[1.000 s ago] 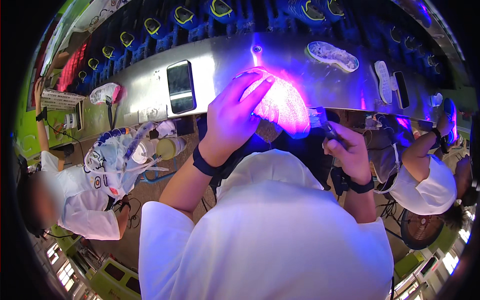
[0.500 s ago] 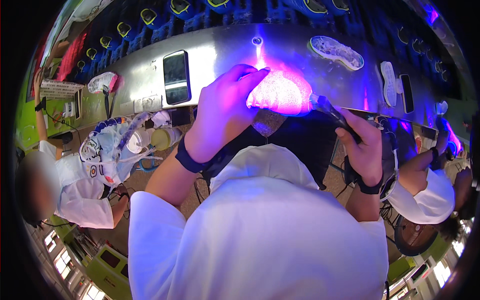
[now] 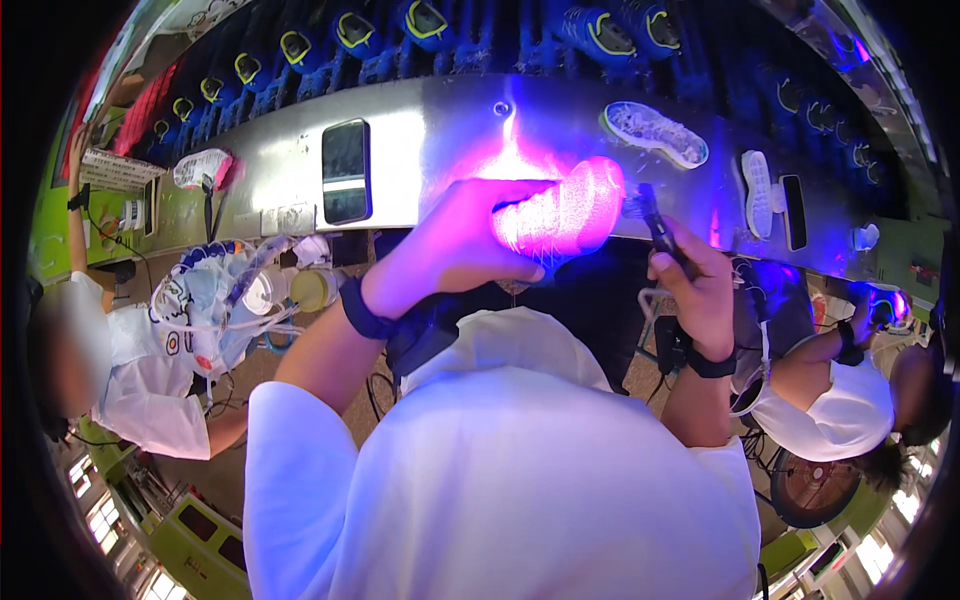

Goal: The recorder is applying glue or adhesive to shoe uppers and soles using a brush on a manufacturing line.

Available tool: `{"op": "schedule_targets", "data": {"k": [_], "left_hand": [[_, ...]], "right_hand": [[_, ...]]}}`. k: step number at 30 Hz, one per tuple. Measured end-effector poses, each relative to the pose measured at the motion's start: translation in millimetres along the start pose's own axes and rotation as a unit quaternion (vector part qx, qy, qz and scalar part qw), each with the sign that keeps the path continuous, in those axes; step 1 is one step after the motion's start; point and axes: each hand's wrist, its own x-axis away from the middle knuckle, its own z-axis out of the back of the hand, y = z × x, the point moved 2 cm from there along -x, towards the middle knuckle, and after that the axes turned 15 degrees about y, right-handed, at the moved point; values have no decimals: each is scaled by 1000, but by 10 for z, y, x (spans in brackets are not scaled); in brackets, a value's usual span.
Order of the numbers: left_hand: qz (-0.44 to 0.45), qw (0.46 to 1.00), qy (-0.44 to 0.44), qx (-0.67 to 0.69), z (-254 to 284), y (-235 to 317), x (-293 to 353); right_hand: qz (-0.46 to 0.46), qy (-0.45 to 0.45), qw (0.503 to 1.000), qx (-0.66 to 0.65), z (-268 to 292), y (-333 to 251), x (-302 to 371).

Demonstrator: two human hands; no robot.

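My left hand [image 3: 455, 235] is wrapped round the near left side of a shoe [image 3: 570, 215], thumb and fingers on opposite sides. The shoe glows pink and white under violet light, and glare hides its finer detail. It is held tilted above the near edge of the metal table, its rounded end toward the upper right. In my right hand [image 3: 700, 285] is a dark-handled brush [image 3: 657, 225], gripped between thumb and fingers. The bristles point up and left, a small gap away from the shoe's right side.
A phone [image 3: 346, 172] lies left on the metal table [image 3: 270, 130]. To the right are a shoe sole [image 3: 655, 134], a white sole [image 3: 757, 194] and another phone [image 3: 793, 212]. Blue shoes [image 3: 425, 22] line the far side. People sit at both sides, one in a white sleeve [image 3: 830, 400].
My left hand has turned the shoe, so its rounded end now points farther up. The brush, earlier against the shoe's right end, is now apart from it. The whole view has shifted slightly.
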Motion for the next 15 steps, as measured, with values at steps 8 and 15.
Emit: {"op": "schedule_targets", "data": {"k": [8, 15], "left_hand": [[-17, 997, 28, 72, 6, -8, 194], [4, 983, 17, 184, 171, -89, 296]], "right_hand": [[87, 2, 994, 65, -233, -413, -98], [74, -60, 988, 125, -350, -658, -62]]}}
